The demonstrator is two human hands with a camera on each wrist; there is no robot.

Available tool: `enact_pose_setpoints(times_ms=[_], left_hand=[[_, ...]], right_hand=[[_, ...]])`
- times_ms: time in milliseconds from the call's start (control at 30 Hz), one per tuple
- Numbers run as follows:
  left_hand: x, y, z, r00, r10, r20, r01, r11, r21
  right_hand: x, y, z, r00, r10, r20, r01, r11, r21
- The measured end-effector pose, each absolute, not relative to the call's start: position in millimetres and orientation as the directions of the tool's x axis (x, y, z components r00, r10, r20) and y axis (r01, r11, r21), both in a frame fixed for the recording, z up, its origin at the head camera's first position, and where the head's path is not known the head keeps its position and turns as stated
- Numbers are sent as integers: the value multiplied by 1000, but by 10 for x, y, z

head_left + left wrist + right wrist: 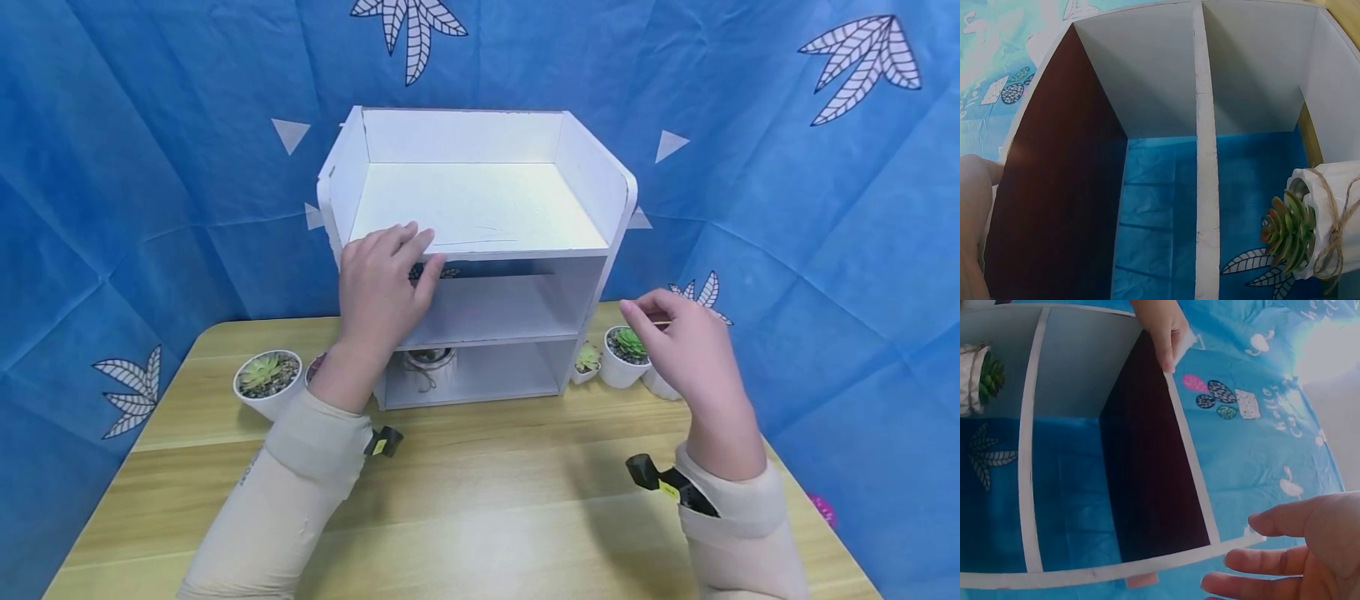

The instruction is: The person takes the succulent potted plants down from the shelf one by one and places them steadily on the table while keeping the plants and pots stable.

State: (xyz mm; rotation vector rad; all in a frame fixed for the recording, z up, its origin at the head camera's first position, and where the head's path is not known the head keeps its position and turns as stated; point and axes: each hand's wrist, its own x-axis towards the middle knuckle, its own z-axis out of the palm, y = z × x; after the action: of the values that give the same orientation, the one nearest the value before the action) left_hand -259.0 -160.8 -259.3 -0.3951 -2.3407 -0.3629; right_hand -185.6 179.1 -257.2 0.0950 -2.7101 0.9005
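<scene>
A white wooden shelf unit [480, 204] with a raised rim and two compartments stands at the back of the table. My left hand [382, 283] rests at the left of its top board's front edge, fingers over the board and thumb at the edge. The thumb also shows against that edge in the left wrist view. My right hand [690, 342] hangs in the air right of the unit, holding nothing; its fingers look loose and apart in the right wrist view. Inside the bottom compartment sits a white pot [1341, 219] tied with twine, bearing a succulent [1289, 228].
Left of the unit stands a white potted succulent [266, 383], with another pot mostly behind my left wrist. Several small potted succulents [622, 358] stand to the right, one partly behind my right hand. A blue printed cloth [187, 167] hangs behind the wooden table [510, 500].
</scene>
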Motion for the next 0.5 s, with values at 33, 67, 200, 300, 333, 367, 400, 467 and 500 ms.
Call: enact_pose_setpoints(times_ms=[33,67,200,300,333,367,400,467,500], left_hand=[[-2589,-1608,-2591,-690,177,702,382,913,146],[-2588,-1609,-2591,-689,177,703,383,912,146],[-2589,-1612,-2592,-682,177,710,391,909,148],[-2590,-1613,-2592,-682,178,709,393,907,150],[-2589,-1613,-2591,-684,178,708,393,907,151],[-2588,-1613,-2590,-685,178,707,392,907,152],[-2588,-1613,-2589,-685,178,706,392,907,152],[-2586,-1614,-2587,-686,178,706,392,907,153],[-2586,-1615,-2586,-686,178,706,392,907,153]], right_hand=[[-1856,1779,-2563,-957,26,290,-153,803,-576],[-1855,1767,-2557,-956,25,294,-155,803,-575],[-1845,1708,-2510,-953,30,302,-158,799,-579],[-1836,1662,-2469,-950,31,309,-165,793,-586],[-1835,1647,-2458,-949,31,313,-168,793,-586],[-1835,1632,-2448,-948,31,317,-170,792,-586],[-1836,1617,-2438,-947,31,321,-173,792,-586],[-1838,1586,-2420,-943,32,331,-178,792,-584],[-1839,1571,-2410,-942,31,334,-181,791,-584]])
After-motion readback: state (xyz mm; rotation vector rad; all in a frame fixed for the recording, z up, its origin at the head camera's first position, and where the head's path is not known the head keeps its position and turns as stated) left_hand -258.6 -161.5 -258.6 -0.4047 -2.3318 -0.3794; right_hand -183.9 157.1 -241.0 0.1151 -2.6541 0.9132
